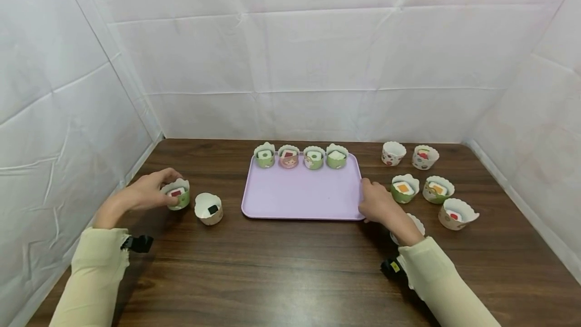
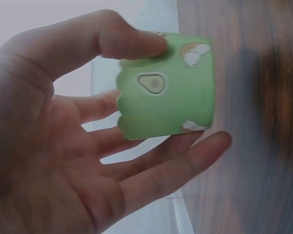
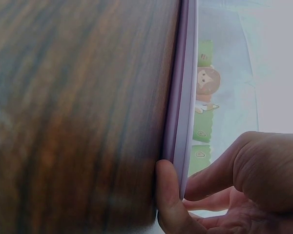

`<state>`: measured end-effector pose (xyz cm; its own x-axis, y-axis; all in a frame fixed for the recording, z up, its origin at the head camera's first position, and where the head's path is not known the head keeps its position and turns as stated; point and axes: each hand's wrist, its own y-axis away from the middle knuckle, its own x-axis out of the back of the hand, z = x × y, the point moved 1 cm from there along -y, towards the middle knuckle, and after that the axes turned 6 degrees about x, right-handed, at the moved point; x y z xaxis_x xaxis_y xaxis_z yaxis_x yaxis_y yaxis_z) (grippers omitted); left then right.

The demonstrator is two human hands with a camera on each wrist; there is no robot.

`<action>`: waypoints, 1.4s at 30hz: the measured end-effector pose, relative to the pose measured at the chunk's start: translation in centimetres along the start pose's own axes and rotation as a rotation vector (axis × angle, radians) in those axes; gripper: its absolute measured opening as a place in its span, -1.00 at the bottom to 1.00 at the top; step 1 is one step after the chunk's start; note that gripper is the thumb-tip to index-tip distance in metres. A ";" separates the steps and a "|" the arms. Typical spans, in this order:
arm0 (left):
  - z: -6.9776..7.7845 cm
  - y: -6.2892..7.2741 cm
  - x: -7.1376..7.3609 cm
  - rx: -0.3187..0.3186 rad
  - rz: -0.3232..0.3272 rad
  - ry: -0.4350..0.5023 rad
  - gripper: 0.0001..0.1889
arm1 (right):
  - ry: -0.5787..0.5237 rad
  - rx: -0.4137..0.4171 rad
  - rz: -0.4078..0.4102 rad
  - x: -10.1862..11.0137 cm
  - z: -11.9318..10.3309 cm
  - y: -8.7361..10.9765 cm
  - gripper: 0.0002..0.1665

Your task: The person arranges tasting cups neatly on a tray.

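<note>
My left hand grips a green paper baking cup at the left of the table, thumb on one side and fingers round the other. An avocado print shows on this green cup in the left wrist view, its base close to the wood. Inside it lies a white piece with a dark red square. My right hand is at the right edge of the lilac tray. In the right wrist view, the thumb and a finger pinch the rim of the tray near its corner.
Several cups, among them a pink one, line the tray's back edge. A pale cup with a black square in it stands right of my left hand. More cups, such as a white one, stand at the right; one is partly behind my right wrist.
</note>
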<state>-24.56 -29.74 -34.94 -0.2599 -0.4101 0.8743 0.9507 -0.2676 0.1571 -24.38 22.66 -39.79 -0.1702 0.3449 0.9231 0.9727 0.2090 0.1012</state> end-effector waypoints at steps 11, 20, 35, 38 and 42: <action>1.1 -0.9 -0.6 0.027 0.131 0.018 -0.41 | 0.001 0.000 0.002 0.1 0.0 0.0 -0.30; 2.4 -1.5 -1.0 0.024 0.229 0.064 -0.40 | 0.009 -0.006 0.000 -0.2 0.1 -0.3 -0.29; 6.0 -4.0 -2.1 -0.064 0.236 0.102 -0.40 | -0.004 -0.010 -0.003 0.0 0.1 0.1 -0.29; 6.9 -4.5 -2.5 -0.083 0.231 0.105 -0.39 | -0.016 -0.013 -0.006 0.0 0.2 0.1 -0.28; 8.0 -5.1 -3.0 -0.100 0.217 0.112 -0.40 | -0.018 -0.008 -0.006 -0.1 0.2 0.0 -0.28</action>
<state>-27.26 -20.22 -34.66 -0.0738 -0.5600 0.8252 0.9662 -0.2450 -0.0799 -24.42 22.77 -39.95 -0.1791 0.3599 0.9157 0.9727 0.2042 0.1100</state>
